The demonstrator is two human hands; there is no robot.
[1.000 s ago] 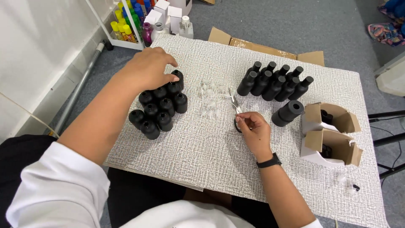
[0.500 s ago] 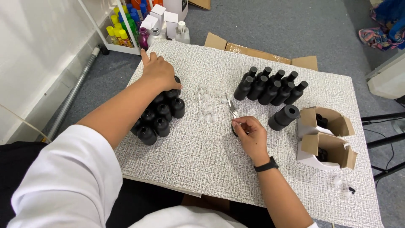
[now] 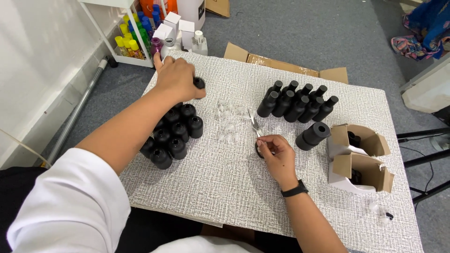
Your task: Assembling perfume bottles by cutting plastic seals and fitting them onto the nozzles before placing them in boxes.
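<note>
Head view looks down on a bench [image 3: 234,197] covered in a pale textured sheet. Left hand [image 3: 176,77] is reached out over the far left part of the bench, fingers curled around a small black bottle [image 3: 199,83], of which only the end shows past the knuckles. Just below that hand stands a cluster of black bottles [image 3: 173,133], upright and packed together, touching one another.

Right hand [image 3: 279,157] rests near the middle of the bench, fingers pinched shut on a slim metal tool [image 3: 254,124] whose tip points away from the person; a small black ring-shaped piece [image 3: 258,151] sits under the fingertips, partly hidden, so whether it is gripped or only touched I cannot tell. A black band is on that wrist.

Between the hands lies a scatter of small clear pieces [image 3: 227,119]. Beyond the right hand stands a second group of capped bottles [image 3: 295,103] in rows, and a black roll [image 3: 313,136] lies on its side just beside them. Two open cardboard boxes [image 3: 358,157] sit at the right edge of the bench.
</note>
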